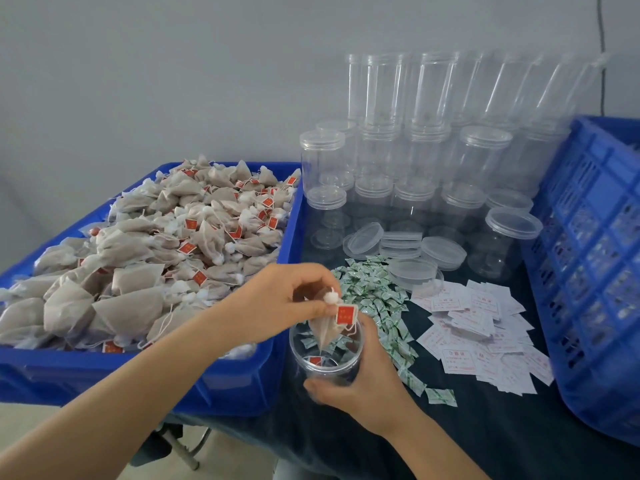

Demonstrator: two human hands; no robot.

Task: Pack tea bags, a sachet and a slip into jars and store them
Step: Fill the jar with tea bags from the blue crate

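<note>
My right hand [367, 379] grips an open clear jar [322, 355] near the table's front edge. My left hand [287, 299] pinches a brown tea bag [325, 332] with a red tag just above the jar's mouth; its tip hangs inside the rim. Another red-tagged tea bag lies at the jar's bottom. A blue bin [242, 379] heaped with tea bags [156, 258] stands at the left. Green-and-white sachets [374, 299] are piled right of the jar, and white slips [485, 334] with red print lie further right.
Stacks of clear lidded jars [433, 161] fill the back of the dark table, with loose lids [405, 244] in front of them. A blue lattice crate [595, 271] stands tilted at the right edge. A grey wall lies behind.
</note>
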